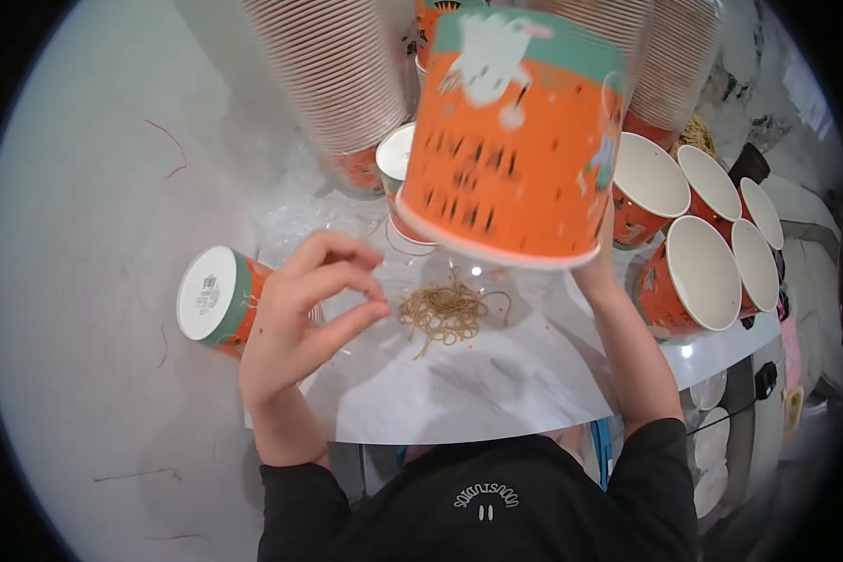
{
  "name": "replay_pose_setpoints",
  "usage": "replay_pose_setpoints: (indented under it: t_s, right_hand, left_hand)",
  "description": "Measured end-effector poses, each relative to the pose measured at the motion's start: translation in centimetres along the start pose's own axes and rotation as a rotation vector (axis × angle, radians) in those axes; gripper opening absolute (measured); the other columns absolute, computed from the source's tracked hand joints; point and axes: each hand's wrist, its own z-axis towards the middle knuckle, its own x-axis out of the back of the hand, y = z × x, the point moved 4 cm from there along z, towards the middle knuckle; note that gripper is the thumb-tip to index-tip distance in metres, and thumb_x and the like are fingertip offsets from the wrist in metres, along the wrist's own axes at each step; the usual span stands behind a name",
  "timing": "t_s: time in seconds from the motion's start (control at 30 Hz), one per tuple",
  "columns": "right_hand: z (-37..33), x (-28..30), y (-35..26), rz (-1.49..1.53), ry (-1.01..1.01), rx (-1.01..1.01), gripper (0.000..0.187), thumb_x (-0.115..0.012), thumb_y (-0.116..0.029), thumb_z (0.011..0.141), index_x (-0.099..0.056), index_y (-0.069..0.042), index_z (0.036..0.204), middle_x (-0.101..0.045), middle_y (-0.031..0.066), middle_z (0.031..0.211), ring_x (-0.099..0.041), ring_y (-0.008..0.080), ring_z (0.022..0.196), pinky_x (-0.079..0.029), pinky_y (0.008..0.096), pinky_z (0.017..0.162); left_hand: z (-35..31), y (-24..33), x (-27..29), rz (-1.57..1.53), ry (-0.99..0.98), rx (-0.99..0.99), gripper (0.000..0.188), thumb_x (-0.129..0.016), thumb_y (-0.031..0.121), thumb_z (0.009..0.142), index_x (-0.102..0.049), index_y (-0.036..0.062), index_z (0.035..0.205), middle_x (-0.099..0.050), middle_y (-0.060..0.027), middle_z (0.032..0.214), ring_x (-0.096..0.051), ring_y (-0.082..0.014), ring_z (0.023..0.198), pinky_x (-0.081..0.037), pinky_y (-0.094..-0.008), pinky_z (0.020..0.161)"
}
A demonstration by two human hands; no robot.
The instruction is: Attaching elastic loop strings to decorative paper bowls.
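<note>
A large orange paper bucket [510,169] with a green band and a white cartoon animal is raised over the table, its white rim toward me. My right hand [595,272] holds it from the right; most of the fingers are hidden behind it. My left hand [304,318] hovers left of centre, fingers bent and apart, with nothing visible between them. A tangle of tan string [450,314] lies below the bucket on the white table [496,398]. Beside my left hand, another bucket [211,295] shows its white base, partly covered by the hand.
Tall nested stacks of paper buckets [323,75] rise at the back, with another stack [679,61] farther right. Several buckets [698,272] stand mouth-up at the right. A smaller-looking white-topped bucket [395,155] is partly hidden behind the raised one. Chairs border the right edge.
</note>
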Motion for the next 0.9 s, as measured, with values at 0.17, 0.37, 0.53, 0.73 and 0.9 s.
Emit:
replay_pose_setpoints:
  t_s: [0.17, 0.37, 0.53, 0.73, 0.9]
  right_hand:
    - [3.5, -2.6, 4.7, -0.195, 0.237, 0.213, 0.062, -0.063, -0.007, 0.095, -0.038, -0.002, 0.152, -0.05, 0.0181, 0.146, -0.051, 0.0324, 0.134, -0.042, 0.0397, 0.112]
    - [6.5, -7.9, 7.6, -0.384, 0.117, 0.232, 0.043, -0.038, -0.015, 0.108, -0.044, -0.006, 0.15, -0.057, 0.0215, 0.133, -0.056, 0.0375, 0.122, -0.043, 0.0422, 0.109]
    - [5.5, -8.0, 10.1, -0.526, 0.031, 0.105, 0.053, -0.044, -0.009, 0.101, -0.037, -0.006, 0.153, -0.059, 0.02, 0.122, -0.059, 0.0375, 0.117, -0.054, 0.0438, 0.092]
    - [1.1, -7.9, 9.8, -0.855, -0.245, -0.081, 0.06, -0.055, -0.01, 0.094, -0.039, -0.004, 0.151, -0.059, 0.0194, 0.119, -0.059, 0.0374, 0.115, -0.056, 0.0444, 0.086]
    - [1.3, -0.6, 6.6, -1.342, -0.011, 0.104, 0.081, -0.075, -0.014, 0.08, -0.039, -0.006, 0.153, -0.055, 0.0211, 0.131, -0.053, 0.0379, 0.126, -0.043, 0.0544, 0.103]
  left_hand:
    - [2.7, -1.9, -0.9, 0.279, 0.119, -0.05, 0.014, -0.076, 0.01, 0.085, -0.068, 0.0017, 0.093, -0.071, -0.0133, 0.115, -0.063, -0.0348, 0.111, -0.048, -0.044, 0.097]
    - [3.4, -10.3, -1.3, 0.386, 0.205, 0.454, 0.026, -0.075, 0.025, 0.09, -0.073, 0.0013, 0.101, -0.071, -0.0178, 0.116, -0.064, -0.0389, 0.11, -0.05, -0.0465, 0.096]
    - [3.7, -12.0, -3.1, 0.315, 0.08, 0.405, 0.061, -0.078, 0.033, 0.089, -0.057, -0.0025, 0.135, -0.065, -0.0225, 0.129, -0.064, -0.0382, 0.116, -0.051, -0.044, 0.098]
    - [5.6, -11.0, -7.1, 0.075, 0.196, 0.165, 0.102, -0.082, 0.029, 0.086, -0.019, -0.0023, 0.16, -0.056, -0.0314, 0.14, -0.061, -0.0419, 0.123, -0.05, -0.0441, 0.101]
    - [3.8, -10.1, -6.9, 0.431, 0.099, 0.329, 0.081, -0.081, 0.026, 0.086, -0.04, -0.0025, 0.15, -0.062, -0.0276, 0.129, -0.064, -0.0412, 0.115, -0.053, -0.0444, 0.094]
